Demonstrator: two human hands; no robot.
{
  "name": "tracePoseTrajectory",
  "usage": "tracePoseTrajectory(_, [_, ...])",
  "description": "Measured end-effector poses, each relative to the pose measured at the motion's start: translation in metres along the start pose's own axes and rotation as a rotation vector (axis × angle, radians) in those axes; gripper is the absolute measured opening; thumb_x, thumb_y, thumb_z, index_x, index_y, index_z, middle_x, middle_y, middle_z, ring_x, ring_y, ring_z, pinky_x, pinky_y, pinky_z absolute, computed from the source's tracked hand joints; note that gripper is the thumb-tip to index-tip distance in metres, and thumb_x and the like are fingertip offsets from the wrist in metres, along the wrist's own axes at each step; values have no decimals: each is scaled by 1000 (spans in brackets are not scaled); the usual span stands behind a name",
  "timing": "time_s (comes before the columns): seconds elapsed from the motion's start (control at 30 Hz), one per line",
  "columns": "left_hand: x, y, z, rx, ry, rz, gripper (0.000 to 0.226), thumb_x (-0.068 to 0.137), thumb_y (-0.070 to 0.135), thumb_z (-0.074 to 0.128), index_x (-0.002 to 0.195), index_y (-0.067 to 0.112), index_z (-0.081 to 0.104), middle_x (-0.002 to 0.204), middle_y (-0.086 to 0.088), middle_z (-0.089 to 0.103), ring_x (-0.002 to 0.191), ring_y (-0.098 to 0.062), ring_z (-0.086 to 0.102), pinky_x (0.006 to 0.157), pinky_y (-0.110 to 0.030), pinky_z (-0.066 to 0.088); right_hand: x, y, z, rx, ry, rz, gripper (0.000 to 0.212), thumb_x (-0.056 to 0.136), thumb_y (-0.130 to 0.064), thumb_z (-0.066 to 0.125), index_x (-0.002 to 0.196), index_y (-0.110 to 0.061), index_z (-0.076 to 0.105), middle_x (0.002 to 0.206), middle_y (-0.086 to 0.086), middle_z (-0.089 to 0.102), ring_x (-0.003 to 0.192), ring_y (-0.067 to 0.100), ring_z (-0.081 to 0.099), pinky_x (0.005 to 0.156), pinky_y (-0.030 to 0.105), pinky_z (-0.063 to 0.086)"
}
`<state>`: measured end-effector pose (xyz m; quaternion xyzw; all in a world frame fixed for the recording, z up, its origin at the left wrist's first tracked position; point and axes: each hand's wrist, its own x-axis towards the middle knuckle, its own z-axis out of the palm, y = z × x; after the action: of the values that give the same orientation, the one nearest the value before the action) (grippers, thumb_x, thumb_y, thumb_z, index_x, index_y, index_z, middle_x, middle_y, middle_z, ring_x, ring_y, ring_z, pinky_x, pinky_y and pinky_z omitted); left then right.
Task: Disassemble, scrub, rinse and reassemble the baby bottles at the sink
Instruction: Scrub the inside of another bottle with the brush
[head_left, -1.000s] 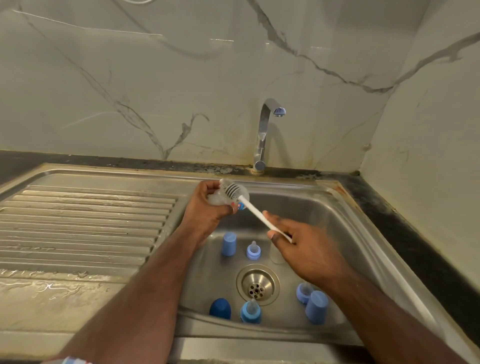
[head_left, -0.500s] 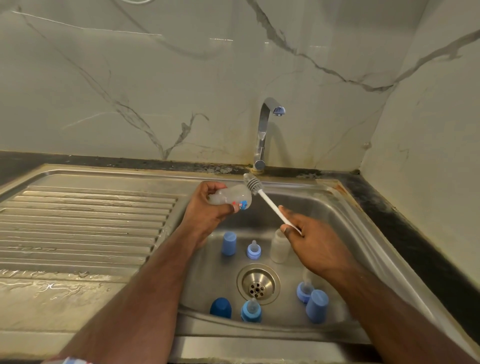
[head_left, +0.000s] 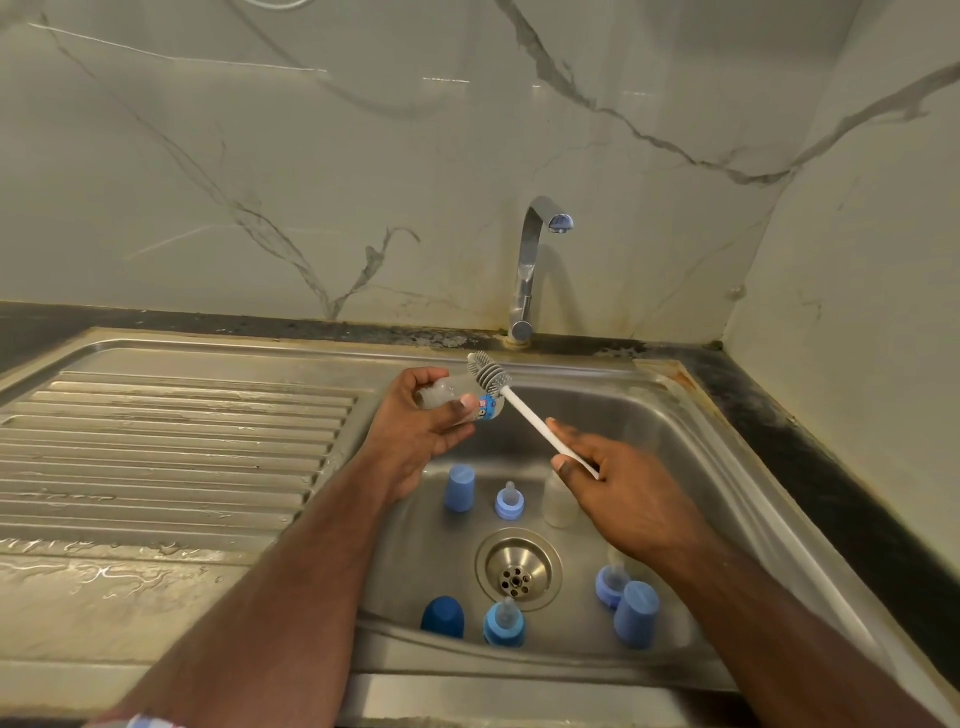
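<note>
Here, two hands are working above the sink (head_left: 691, 441) at frame centre. The left hand (head_left: 421, 426) is gripping one clear bottle (head_left: 467, 397), lying sideways; the right hand (head_left: 613, 478) is pinching the white handle of one brush (head_left: 511, 402), whose grey head is resting against the bottle's upper side. Below, three blue caps (head_left: 459, 487) (head_left: 442, 617) (head_left: 636, 614) and three teat rings (head_left: 509, 501) (head_left: 504, 623) (head_left: 609, 584) are standing around the drain (head_left: 518, 569). A second clear bottle (head_left: 560, 501) is standing partly hidden behind the right hand, and the wrist is cutting off the right-hand teat. The ribbed drainboard (head_left: 171, 447) is stretching wide at frame left; the tap (head_left: 530, 270) is rising at upper centre.
</note>
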<state>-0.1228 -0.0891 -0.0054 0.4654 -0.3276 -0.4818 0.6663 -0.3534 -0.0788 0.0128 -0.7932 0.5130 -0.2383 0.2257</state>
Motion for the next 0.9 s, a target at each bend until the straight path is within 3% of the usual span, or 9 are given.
tracePoseTrajectory(0.1, [-1,0,1,-6,-10,1,43,87,0,74,123,12,54,132,-19,56,107,-33,71,83,-37,63,1,2,0,-3,-11,-2,47,103,-42,49,149,-45,40,137,-19,58,86,2,57,69,8,41])
tracePoseTrajectory(0.2, [1,2,0,-29,-2,-7,37,87,0,74,117,16,61,131,-17,61,110,-32,70,89,-37,61,0,3,0,9,-27,-1,46,103,-42,49,148,-45,41,135,-15,61,102,10,64,77,14,43])
tracePoseTrajectory(0.27, [1,4,-2,-32,1,-2,32,87,2,74,114,17,63,128,-16,65,107,-28,71,92,-38,59,-1,2,0,16,-27,-6,46,103,-42,48,148,-45,41,132,-15,63,108,12,64,74,10,42])
tracePoseTrajectory(0.37, [2,3,0,-33,17,4,38,86,-5,74,117,13,62,125,-16,65,106,-26,70,87,-34,61,-2,-1,1,39,-6,-20,45,103,-43,47,147,-49,39,108,-15,69,85,2,65,61,10,45])
tracePoseTrajectory(0.43, [3,3,1,-25,29,-6,46,82,-9,75,122,8,59,126,-20,65,108,-28,70,84,-31,62,-5,-6,3,19,-29,-40,44,103,-43,47,146,-51,38,83,-14,63,65,-6,58,55,9,43])
tracePoseTrajectory(0.47, [4,2,1,-15,26,-8,48,81,-10,75,123,5,59,126,-23,64,108,-28,70,83,-31,62,-5,-6,2,3,-35,-37,45,103,-42,47,146,-51,38,79,-13,62,62,-7,56,54,9,42])
tracePoseTrajectory(0.6, [1,5,2,-9,-7,7,48,81,-10,75,123,4,59,127,-20,62,114,-29,68,82,-28,61,5,1,-7,-37,16,43,49,105,-39,45,153,-41,34,117,-7,66,79,2,59,65,14,44])
tracePoseTrajectory(0.77, [0,8,0,-38,-22,14,46,80,-15,72,115,14,66,126,-17,65,117,-31,66,92,-35,60,-5,-6,1,24,-33,-25,45,103,-42,49,146,-51,38,106,-15,68,67,-1,59,55,8,43])
tracePoseTrajectory(0.9, [-2,5,0,41,-38,20,48,82,-13,73,118,18,68,120,-11,66,117,-31,64,108,-49,49,6,0,-4,-23,21,32,48,104,-40,47,151,-42,36,126,-10,65,82,1,60,67,12,44])
